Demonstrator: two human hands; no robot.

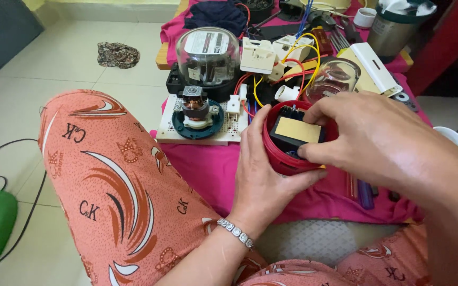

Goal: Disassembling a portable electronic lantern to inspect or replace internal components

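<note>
Hands (263,180) hold transformer-filled red cup (276,156)

The red round plastic housing (278,153) sits tilted, its open mouth turned up and toward the right hand (377,135), with its curved wall cupped in the palm and fingers of the left hand (263,175). Inside it sits a black block-shaped part (292,139) with a flat tan, card-like face, lying aslant and filling most of the opening. The right hand's fingertips rest on the block's near and far edges, at the rim of the housing.
</note>
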